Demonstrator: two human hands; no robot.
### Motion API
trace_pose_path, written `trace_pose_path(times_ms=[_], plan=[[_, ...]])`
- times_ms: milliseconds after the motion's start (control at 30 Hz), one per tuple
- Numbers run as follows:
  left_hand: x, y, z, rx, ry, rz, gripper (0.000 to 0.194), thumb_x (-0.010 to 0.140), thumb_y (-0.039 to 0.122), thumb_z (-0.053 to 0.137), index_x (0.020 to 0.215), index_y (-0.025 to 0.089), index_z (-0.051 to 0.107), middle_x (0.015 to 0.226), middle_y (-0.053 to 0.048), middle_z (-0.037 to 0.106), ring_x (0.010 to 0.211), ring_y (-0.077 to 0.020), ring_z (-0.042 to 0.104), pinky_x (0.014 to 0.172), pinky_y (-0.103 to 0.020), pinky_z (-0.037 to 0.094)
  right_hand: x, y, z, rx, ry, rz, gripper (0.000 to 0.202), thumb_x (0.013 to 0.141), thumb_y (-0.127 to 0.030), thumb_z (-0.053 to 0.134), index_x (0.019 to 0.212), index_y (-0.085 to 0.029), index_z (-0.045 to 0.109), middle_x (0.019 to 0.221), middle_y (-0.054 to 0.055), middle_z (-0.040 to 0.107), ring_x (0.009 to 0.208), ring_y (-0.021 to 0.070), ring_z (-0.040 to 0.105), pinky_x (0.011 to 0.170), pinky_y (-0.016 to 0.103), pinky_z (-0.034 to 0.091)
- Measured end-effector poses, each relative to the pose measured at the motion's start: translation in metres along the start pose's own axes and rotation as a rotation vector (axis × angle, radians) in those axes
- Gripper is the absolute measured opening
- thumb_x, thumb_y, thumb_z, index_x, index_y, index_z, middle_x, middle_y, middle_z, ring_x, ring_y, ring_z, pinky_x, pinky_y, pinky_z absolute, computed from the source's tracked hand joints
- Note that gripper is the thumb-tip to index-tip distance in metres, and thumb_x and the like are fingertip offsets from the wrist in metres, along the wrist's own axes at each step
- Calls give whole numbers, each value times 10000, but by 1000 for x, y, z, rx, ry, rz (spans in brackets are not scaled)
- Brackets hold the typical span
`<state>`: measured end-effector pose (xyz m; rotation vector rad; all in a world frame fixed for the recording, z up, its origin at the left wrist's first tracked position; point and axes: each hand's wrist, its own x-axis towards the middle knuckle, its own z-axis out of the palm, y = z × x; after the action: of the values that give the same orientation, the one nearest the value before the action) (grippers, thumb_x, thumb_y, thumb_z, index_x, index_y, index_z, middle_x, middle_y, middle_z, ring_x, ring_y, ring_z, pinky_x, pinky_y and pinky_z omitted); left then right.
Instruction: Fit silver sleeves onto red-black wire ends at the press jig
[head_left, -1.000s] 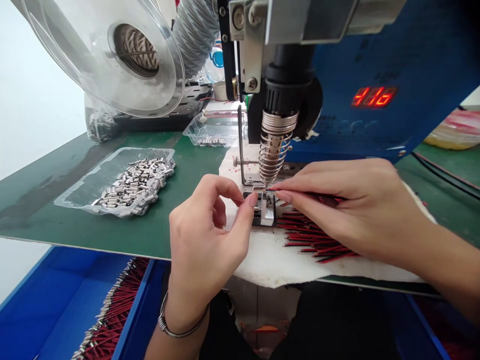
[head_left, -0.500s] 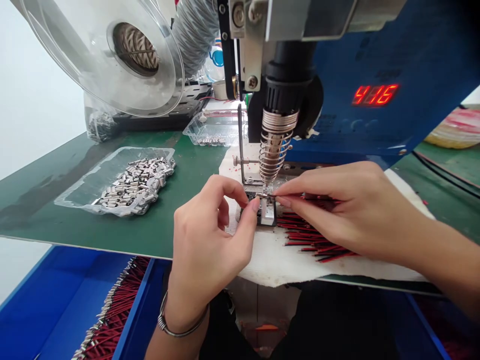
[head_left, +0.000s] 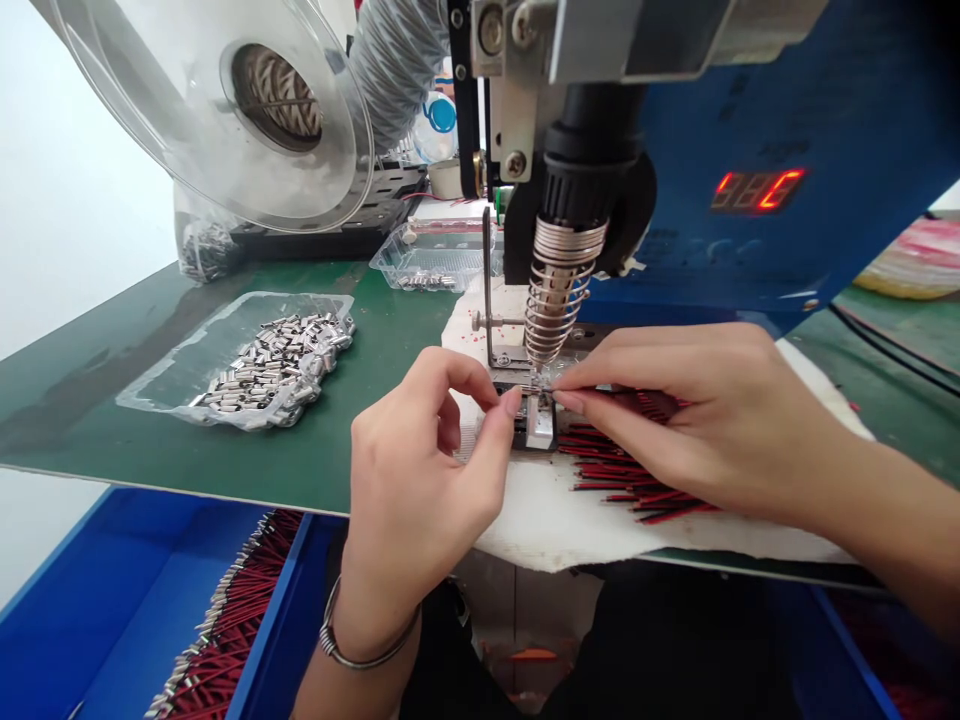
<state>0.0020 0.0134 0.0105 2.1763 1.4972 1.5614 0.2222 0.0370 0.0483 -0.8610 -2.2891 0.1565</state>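
My left hand (head_left: pixel 431 480) pinches a small silver metal connector (head_left: pixel 528 389) between thumb and forefinger, at the small fixture (head_left: pixel 538 428) below the soldering tip. My right hand (head_left: pixel 690 415) is closed on a thin red-and-black wire, its end meeting the connector; most of that wire hides under the fingers. Right above the joint stands the soldering iron (head_left: pixel 559 285) with a coiled spring round its tip. Under my right hand lies a bundle of red and black wires (head_left: pixel 619 475) on a white cloth (head_left: pixel 555 535).
A clear plastic tray (head_left: pixel 161 385) of loose metal connectors is on the green table (head_left: pixel 315 465). Behind it stands another clear tray (head_left: pixel 382 258). The blue machine (head_left: pixel 697 270) rises at the right, a clear fume hood (head_left: pixel 172 130) at the upper left. Wired connectors fill part of a blue bin (head_left: pixel 97 590).
The whole view has shifted slightly, with things sitting a little farther right. Both hands keep their pinch at the soldering tip. The red display digits read differently.
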Motion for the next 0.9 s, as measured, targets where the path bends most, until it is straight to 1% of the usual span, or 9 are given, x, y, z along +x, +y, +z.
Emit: trace_pose_path(times_ms=[133,333,433,667,900], plan=[[1,1,0,3,1,-6,166,915,189,739,888,278,602,780,61,650,557,-83,498,513,-340,422,0,-1,1,-2,5,-7,155,1029,-170,679,950,-202,809,843,21,800,709,182,723,656,321,520],[2,1,3,8,11,3,162,916,194,738,885,276,602,777,62,649,542,-80,483,502,-337,424,1,-2,1,9,40,22,130,1011,-146,693,936,-171,796,797,-4,795,615,136,678,629,294,503],[2,0,2,11,15,14,162,923,198,732,889,282,598,760,60,638,549,-91,491,513,-341,434,1,-2,1,10,27,17,147,1019,-144,679,933,-166,796,797,-6,793,631,135,676,634,289,497],[1,0,2,7,10,5,159,929,205,723,894,291,594,767,55,646,560,-107,506,516,-350,438,4,-3,0,10,-22,42,155,1030,-162,655,963,-176,794,838,1,805,687,162,708,650,304,507],[3,1,3,15,24,9,176,894,199,763,874,275,606,775,50,652,533,-105,496,504,-333,436,5,-3,-1,-19,-29,32,182,1028,-175,630,943,-219,784,831,21,815,690,207,731,640,344,523]])
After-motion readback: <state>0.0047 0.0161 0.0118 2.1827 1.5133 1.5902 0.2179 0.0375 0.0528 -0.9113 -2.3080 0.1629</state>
